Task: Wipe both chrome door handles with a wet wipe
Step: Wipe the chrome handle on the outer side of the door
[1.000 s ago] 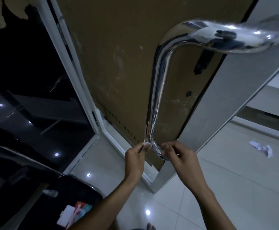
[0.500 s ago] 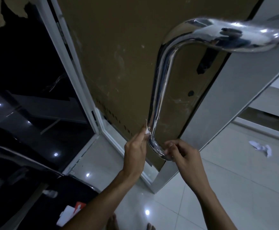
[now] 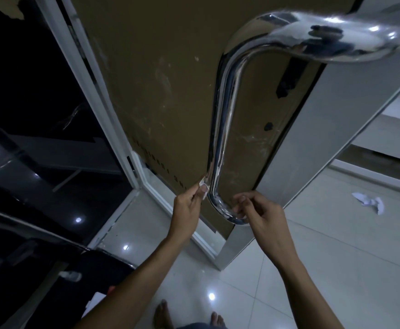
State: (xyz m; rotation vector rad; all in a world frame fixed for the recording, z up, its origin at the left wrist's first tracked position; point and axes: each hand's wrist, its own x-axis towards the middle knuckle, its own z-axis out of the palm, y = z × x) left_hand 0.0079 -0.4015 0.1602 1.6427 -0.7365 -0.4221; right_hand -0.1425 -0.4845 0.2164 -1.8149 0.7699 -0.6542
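A long chrome door handle [image 3: 225, 119] runs down the brown-papered door [image 3: 161, 79] and curves back into it at the bottom. My left hand [image 3: 187, 210] pinches a small white wet wipe [image 3: 203, 186] against the left side of the bar, just above the lower bend. My right hand [image 3: 263, 219] is at the lower bend, its fingers curled around the chrome there. No wipe shows in the right hand. The handle's top arm [image 3: 336, 36] juts out close to the camera.
A crumpled white wipe [image 3: 370, 200] lies on the pale tiled floor [image 3: 336, 269] to the right. The white door frame [image 3: 113, 129] and dark glass stand to the left. A black glossy object with a chrome rim [image 3: 39, 233] fills the lower left. My bare feet [image 3: 163, 314] are below.
My left hand slid the wipe a little way up the bar from the lower bend. My right hand stayed at the bend.
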